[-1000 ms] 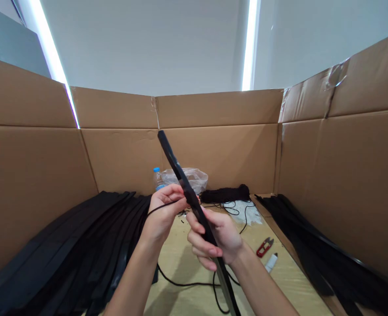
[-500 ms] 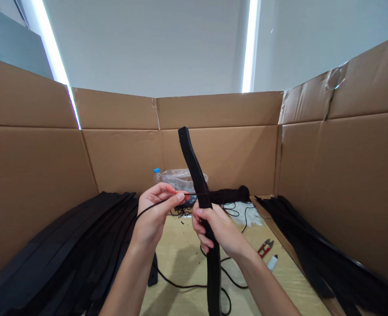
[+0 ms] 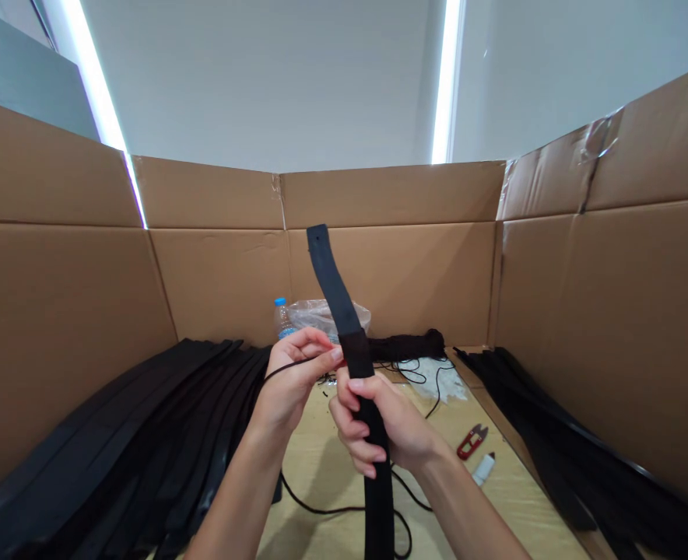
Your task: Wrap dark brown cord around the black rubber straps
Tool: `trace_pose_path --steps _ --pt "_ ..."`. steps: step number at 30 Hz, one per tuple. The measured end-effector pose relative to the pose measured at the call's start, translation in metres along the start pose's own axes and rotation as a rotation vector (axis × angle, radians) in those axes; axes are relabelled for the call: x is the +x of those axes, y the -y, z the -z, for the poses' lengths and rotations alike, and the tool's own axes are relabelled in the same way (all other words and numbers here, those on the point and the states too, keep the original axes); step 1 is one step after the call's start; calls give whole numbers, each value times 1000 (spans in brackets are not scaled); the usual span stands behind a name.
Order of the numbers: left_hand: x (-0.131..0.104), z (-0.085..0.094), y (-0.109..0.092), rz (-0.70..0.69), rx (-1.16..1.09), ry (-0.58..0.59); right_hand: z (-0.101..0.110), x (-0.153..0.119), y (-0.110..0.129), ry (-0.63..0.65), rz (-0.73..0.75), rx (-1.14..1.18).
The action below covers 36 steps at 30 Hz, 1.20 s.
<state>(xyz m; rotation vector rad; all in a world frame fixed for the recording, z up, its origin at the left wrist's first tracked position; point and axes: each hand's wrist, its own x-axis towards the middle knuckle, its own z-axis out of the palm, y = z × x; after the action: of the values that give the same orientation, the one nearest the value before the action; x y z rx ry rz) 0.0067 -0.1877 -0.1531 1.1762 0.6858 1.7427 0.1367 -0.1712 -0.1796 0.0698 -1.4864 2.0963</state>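
A long black strip stands nearly upright in front of me, its top end leaning left with a small hole in it. My right hand is wrapped round the strip below a band of dark cord wound about it. Just left of that band, my left hand pinches a thin black cord between thumb and fingers, and the cord runs back over the hand. More black cord loops across the table below.
Black strips are piled at left and right. Red snips and a white marker lie right of my right hand. A bottle, a clear bag and a dark cord bundle are behind. Cardboard walls enclose the table.
The strip has turned to show its broad face, and its top has shifted left. My left hand has moved slightly right, closer to the strip. The right hand's fingers have shifted around it.
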Motion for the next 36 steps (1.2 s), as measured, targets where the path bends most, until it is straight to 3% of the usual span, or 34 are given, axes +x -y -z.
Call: trace_pose_path --steps 6,8,10,15,19,31,36 --pt "-1 0 1 137 -35 95 10 0 -7 274 -128 232" --pt "-1 2 1 159 -40 122 11 1 -8 299 -132 242" --pt "0 4 2 142 -29 94 11 4 -10 201 -97 207" --pt "4 9 2 63 27 -61 10 12 -17 -293 12 37" --pt "7 11 3 39 54 -98 8 12 -15 -461 61 -78" --pt "10 10 5 37 85 -115 3 11 -12 -454 -19 -141" --pt "8 5 7 124 28 -67 -8 10 -20 -269 -166 -182"
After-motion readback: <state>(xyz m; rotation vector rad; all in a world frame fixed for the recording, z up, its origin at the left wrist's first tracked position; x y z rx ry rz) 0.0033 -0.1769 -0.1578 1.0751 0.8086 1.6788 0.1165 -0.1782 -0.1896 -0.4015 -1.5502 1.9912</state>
